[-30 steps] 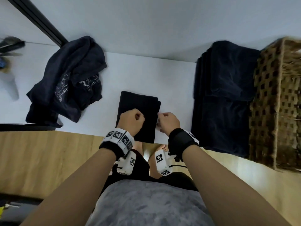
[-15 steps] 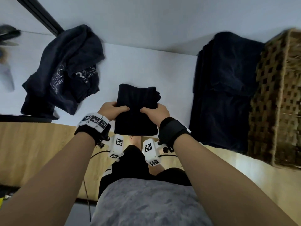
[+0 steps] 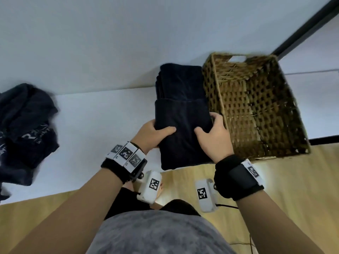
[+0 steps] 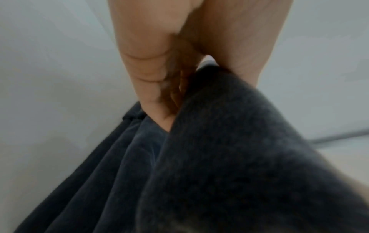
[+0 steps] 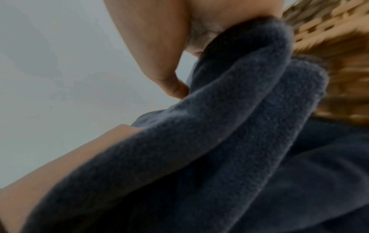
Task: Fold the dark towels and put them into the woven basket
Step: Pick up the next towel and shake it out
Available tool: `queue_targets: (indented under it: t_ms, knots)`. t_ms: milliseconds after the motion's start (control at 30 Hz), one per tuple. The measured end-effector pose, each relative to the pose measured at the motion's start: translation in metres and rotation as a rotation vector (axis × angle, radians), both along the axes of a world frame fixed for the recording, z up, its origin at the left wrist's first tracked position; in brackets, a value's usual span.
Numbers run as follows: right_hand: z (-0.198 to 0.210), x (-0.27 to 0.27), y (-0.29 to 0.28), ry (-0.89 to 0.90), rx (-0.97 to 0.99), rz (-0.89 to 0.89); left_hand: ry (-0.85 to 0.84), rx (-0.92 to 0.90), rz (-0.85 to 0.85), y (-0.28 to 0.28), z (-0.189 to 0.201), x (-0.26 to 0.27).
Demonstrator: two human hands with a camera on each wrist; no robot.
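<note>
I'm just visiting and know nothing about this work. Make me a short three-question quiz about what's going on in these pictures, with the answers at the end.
1. True or false: the folded towel is gripped by both the left hand and the right hand.
2. The woven basket is: A) full of towels, B) holding no towels that can be seen, C) upside down.
3. What lies on the white table far to the person's left?

Key
1. True; each hand holds one side of it.
2. B; only its woven floor and walls show, and a stack of towels sits just beside it.
3. A crumpled pile of dark cloth with pale print.
</note>
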State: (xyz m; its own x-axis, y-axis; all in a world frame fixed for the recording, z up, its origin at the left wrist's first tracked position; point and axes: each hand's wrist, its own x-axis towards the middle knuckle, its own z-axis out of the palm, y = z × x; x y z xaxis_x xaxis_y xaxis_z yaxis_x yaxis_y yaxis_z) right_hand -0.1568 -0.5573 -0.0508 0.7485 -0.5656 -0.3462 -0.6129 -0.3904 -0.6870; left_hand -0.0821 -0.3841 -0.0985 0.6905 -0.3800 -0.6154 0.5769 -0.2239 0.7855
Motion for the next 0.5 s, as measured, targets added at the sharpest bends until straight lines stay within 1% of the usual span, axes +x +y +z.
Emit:
queue_targets:
  t_ms: [67,133,200,267,333,400,467,500]
  knots:
    - [0.0,-0.004,-0.015,0.013,-0.05,-0.016,-0.064,0.058,-0.057,-0.02,-0.006,-0.004]
    - [-0.002,-0.004,-0.023,0.054,-0.091,0.019,-0.081,0.103,-0.105,-0.033,-0.014,-0.008]
    - [-0.004,-0.003,-0.022,0.151,-0.171,0.129,-0.057,0.164,-0.178,-0.041,-0.021,-0.011]
    - [-0.008,-0.004,-0.016,0.31,-0.303,0.287,-0.044,0.263,-0.27,-0.045,-0.023,-0.01]
    - [-0.013,-0.002,-0.01,0.391,-0.437,0.367,-0.075,0.364,-0.353,-0.048,-0.021,-0.007]
    - [-0.018,0.003,-0.007,0.354,-0.492,0.402,-0.208,0.479,-0.387,-0.048,-0.019,-0.004]
    - [-0.028,0.01,-0.007,0.32,-0.424,0.46,-0.413,0.565,-0.28,-0.046,-0.017,-0.005]
    - [-0.033,0.013,-0.007,0.328,-0.36,0.484,-0.524,0.563,-0.229,-0.046,-0.018,-0.006]
